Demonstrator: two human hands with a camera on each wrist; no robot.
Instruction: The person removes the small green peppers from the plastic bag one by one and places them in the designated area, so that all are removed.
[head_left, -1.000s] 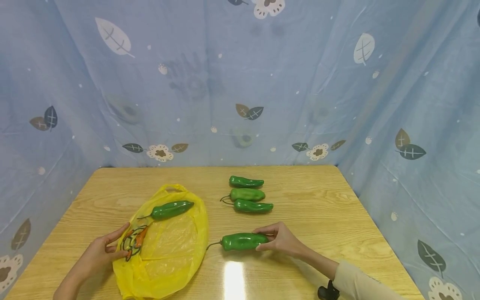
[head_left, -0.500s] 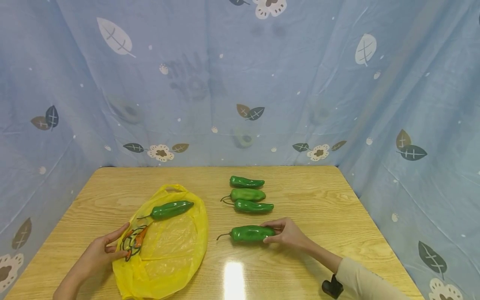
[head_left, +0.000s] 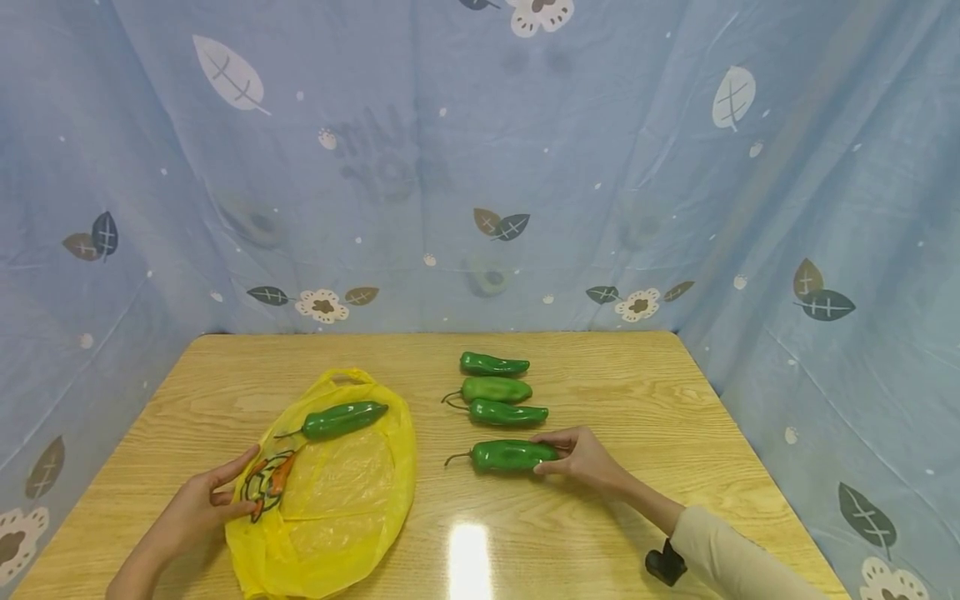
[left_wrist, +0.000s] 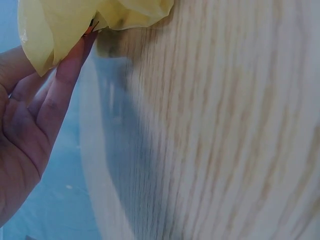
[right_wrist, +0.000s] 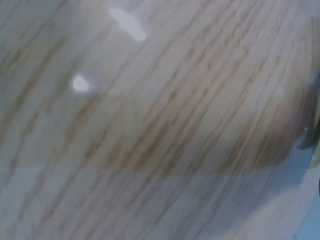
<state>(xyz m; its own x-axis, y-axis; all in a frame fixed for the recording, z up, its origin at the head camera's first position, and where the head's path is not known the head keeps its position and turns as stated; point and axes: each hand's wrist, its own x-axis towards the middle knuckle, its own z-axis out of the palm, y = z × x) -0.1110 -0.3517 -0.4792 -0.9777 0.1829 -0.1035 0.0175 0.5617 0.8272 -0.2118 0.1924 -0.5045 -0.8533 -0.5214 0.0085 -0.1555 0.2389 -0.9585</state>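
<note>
A long green pepper (head_left: 506,456) lies crosswise right of the table's middle, stem to the left. My right hand (head_left: 591,458) grips its right end between thumb and fingers. At the left, a yellow plastic bag (head_left: 360,479) is spread with its mouth up, an orange and black print on its left side. Its left edge is pinched by my left hand (head_left: 191,506); the left wrist view also has the bag (left_wrist: 55,30) between thumb and fingers. One green pepper (head_left: 341,421) rests within the bag's rim, towards the back. The right wrist view is nearly all tabletop.
Behind the gripped pepper lie three more: the rear green pepper (head_left: 495,364), a lighter green pepper (head_left: 497,389) and the nearer green pepper (head_left: 510,413). The wooden table (head_left: 637,392) meets a blue patterned curtain (head_left: 420,167) at the back and sides.
My right hand has moved the gripped pepper away from me and to the right, closer to the three others. My left hand and the bag stay where they were.
</note>
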